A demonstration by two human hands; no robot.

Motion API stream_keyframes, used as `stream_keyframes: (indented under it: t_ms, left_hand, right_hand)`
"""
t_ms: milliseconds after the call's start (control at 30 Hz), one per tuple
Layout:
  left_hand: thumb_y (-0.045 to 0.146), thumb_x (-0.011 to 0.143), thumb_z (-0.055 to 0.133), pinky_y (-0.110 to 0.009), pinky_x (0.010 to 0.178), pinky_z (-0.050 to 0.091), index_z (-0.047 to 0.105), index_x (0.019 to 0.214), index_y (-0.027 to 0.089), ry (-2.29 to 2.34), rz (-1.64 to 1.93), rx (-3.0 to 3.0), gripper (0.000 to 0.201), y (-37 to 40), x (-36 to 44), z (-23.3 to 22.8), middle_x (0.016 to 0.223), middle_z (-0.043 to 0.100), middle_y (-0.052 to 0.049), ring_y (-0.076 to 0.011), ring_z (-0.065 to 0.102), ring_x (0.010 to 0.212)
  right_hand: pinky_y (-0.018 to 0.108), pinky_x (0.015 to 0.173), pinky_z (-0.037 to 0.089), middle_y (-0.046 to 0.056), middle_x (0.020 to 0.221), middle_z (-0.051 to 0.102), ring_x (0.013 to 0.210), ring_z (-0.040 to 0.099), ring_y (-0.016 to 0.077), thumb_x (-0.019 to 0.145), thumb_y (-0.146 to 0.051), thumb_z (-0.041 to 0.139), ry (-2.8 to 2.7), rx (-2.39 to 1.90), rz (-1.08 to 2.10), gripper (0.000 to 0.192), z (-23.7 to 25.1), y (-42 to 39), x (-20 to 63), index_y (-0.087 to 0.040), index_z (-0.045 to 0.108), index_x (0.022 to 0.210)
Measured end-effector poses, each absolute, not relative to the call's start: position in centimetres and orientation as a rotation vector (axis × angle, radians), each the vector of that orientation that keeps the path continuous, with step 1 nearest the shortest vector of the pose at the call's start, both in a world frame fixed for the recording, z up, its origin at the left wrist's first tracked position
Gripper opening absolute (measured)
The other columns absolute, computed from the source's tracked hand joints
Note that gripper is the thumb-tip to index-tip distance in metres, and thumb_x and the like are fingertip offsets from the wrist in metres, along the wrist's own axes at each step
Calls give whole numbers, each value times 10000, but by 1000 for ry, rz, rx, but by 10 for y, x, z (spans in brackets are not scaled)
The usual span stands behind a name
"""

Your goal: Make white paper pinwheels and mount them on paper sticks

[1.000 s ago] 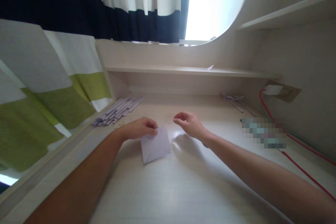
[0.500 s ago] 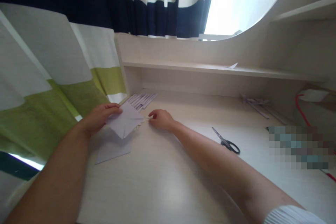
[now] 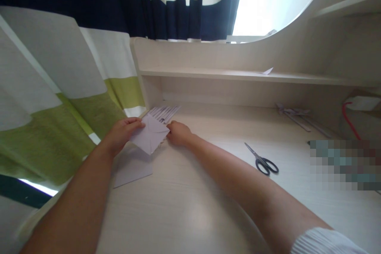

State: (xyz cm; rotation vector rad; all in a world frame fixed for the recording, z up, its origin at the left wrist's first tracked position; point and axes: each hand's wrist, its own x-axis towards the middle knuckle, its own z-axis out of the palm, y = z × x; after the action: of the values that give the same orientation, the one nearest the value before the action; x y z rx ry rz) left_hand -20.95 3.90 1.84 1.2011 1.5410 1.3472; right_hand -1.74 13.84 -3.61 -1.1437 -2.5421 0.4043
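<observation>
My left hand (image 3: 121, 134) pinches the folded paper square (image 3: 149, 134) above the desk (image 3: 190, 206) near its left edge, over a flat sheet (image 3: 132, 168), while my right hand (image 3: 177, 133), fingers curled, touches its right corner beside the paper strips (image 3: 163, 112).

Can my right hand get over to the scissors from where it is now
Probably yes. The right hand is at the folded paper, and the scissors lie in the open on the desk to its right, with only bare desk between them.
</observation>
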Motion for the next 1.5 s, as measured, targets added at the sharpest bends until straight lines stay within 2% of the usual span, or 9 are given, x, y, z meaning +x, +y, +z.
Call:
stream_keyframes:
  t_ms: [467,567,633,733,967,1167,1300,1400,1500]
  left_hand:
    - [374,565,829,-244,480,409,694,745,173,1500,1414,1210,302,39,-195,18,668,670,-5,-153,587,536]
    - [381,580,834,-246,476,399,684,746,185,1454,1340,1257,298,38,-182,16,658,665,1,-158,589,535]
    - [390,611,828,-246,487,395,684,750,188,1400,1255,1308,285,36,-166,15,662,666,2,-158,591,542]
    - [400,655,809,-242,514,385,694,727,173,1292,1088,1392,264,31,-131,13,652,658,-5,-149,578,550]
    - [402,670,812,-239,555,394,682,734,134,1051,741,1453,305,9,-34,2,636,632,-2,-129,561,562]
    - [433,744,816,-230,594,385,717,842,112,848,566,1446,350,3,1,-17,725,665,-24,-117,565,630]
    - [397,741,820,-237,601,383,711,839,116,898,541,1472,316,13,4,-19,731,668,-25,-126,572,634]
    - [382,727,815,-243,605,381,692,814,119,940,529,1473,303,19,5,-18,722,660,-18,-132,571,637]
    - [376,742,797,-243,609,376,674,814,125,943,532,1460,288,18,5,-18,720,641,-5,-128,557,644]
  right_hand:
    - [454,939,591,111,1320,653,1107,678,241,1019,-353,641,-2052,-1266,784,333,-25,141,44,-181,639,1304]
    - [389,847,612,90,1205,693,988,699,203,1017,-348,647,-1969,-1285,946,278,-15,137,73,-166,667,1225]
    - [288,690,580,67,954,712,754,679,146,1004,-205,611,-1872,-1299,1015,170,-8,129,98,-124,701,1124]
    - [214,553,478,11,746,642,586,602,101,901,-18,514,-1735,-1280,1089,378,3,103,142,-134,701,1209]
    - [258,621,502,15,790,664,646,619,128,858,-209,599,-1503,-1140,1232,329,4,15,223,-178,737,1155]
    - [327,762,503,75,942,764,845,698,200,938,-183,534,-2010,-1280,717,254,-4,-26,255,-193,706,1126]
    - [340,700,436,108,943,780,850,721,260,902,-110,534,-2593,-1463,275,273,-1,-36,261,-195,738,1062]
    - [328,634,398,118,877,768,785,720,262,894,-117,551,-2798,-1430,241,169,5,-41,259,-168,704,947]
    - [322,625,401,118,885,770,779,718,253,899,-108,538,-2807,-1425,344,185,9,-41,260,-161,702,966]
